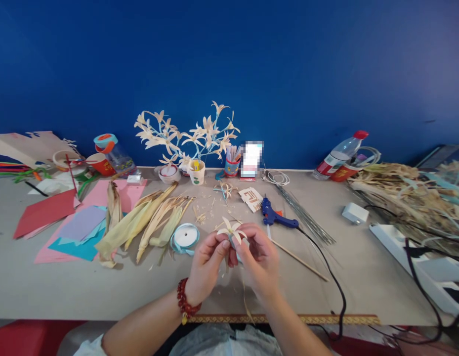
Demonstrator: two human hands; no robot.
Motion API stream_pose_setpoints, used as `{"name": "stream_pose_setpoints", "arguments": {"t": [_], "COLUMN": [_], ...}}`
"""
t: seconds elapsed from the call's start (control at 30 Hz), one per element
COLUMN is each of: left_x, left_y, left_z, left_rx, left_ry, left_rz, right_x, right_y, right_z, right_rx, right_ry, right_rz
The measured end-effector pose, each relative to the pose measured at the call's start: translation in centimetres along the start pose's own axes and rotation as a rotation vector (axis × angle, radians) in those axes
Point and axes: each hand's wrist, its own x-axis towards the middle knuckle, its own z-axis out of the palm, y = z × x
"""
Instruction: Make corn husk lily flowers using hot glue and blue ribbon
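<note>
Between my two hands, over the front of the table, is a pale corn-husk flower [231, 228] with pointed petals spread upward. My left hand [211, 252] pinches its base from the left, thumb and fingers together. From the right, my right hand [259, 257] closes on the same flower with thumb and fingertips. Part of the flower's underside and stem is hidden by my fingers. A thin strip hangs below my hands. Just left of them lies a spool of light blue ribbon [186, 236], and a blue glue gun [275, 213] rests to the right.
Dried corn husks [140, 220] and coloured paper sheets [47, 212] lie to the left. Finished husk flowers stand in a paper cup [196, 173] at the back. Wires [307, 215], a thin stick [301, 260], a bottle [340, 155] and a power strip [399, 254] with cables are on the right.
</note>
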Motion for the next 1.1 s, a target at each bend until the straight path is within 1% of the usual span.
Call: {"name": "stream_pose_setpoints", "arguments": {"t": [0.17,0.43,0.53,0.8,1.1], "left_x": [0.1,0.0,0.0,-0.1,0.0], "left_y": [0.5,0.4,0.4,0.2,0.2], "left_z": [0.3,0.1,0.1,-0.1,-0.1], "left_rx": [0.001,0.004,-0.005,-0.038,-0.092], "left_ry": [-0.004,-0.042,-0.045,-0.052,-0.047], "left_rz": [0.007,-0.001,-0.008,-0.024,-0.073], "right_x": [0.0,0.2,0.1,0.1,-0.1], "right_y": [-0.6,-1.3,-1.2,-0.9,-1.5], "right_z": [0.1,-0.1,-0.1,-0.1,0.2], "right_rx": [-0.030,-0.074,-0.050,0.024,0.019], "right_ry": [0.060,0.067,0.065,0.033,0.040], "right_rz": [-0.029,-0.097,-0.079,0.040,0.017]}}
